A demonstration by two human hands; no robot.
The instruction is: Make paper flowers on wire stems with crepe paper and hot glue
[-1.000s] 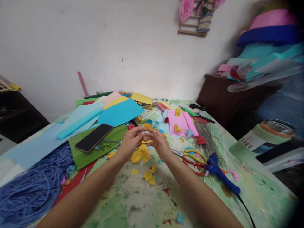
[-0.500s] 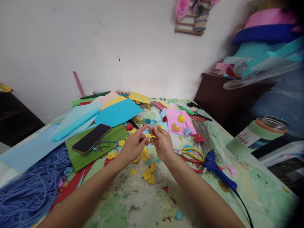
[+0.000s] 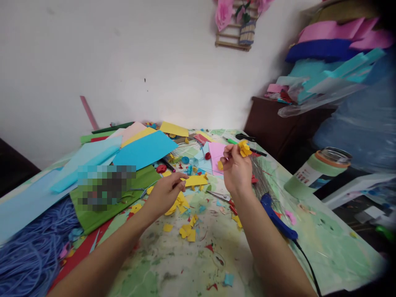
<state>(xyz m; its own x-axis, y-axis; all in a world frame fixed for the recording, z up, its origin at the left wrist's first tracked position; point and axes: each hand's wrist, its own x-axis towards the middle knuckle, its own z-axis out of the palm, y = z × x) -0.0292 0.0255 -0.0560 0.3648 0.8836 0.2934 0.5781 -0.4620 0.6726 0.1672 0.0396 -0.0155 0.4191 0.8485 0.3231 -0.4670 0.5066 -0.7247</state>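
My right hand (image 3: 237,171) is raised over the right part of the table, fingers closed. A layered yellow paper flower (image 3: 244,148) shows at its fingertips and appears held there. My left hand (image 3: 167,192) hovers left of the middle, thumb and fingers pinched together. What they hold, if anything, I cannot make out. Beside its fingertips lies a yellow paper strip (image 3: 196,180). Yellow paper petals (image 3: 187,233) are scattered below. Scissors (image 3: 221,195) with red handles lie between the hands, partly hidden by my right wrist. Pink paper (image 3: 215,154) lies behind the right hand.
A blue glue gun (image 3: 278,218) with a black cord and a green bottle (image 3: 318,171) stand to the right near thin wires (image 3: 264,177). Blue cord (image 3: 34,247), green paper (image 3: 89,214) under a pixelated dark thing, and coloured sheets (image 3: 148,150) cover the left side.
My hands, together over the middle before, are now apart. The right moved right and up, with a yellow paper flower at its fingertips; the left sits slightly lower. The view shifted a little right.
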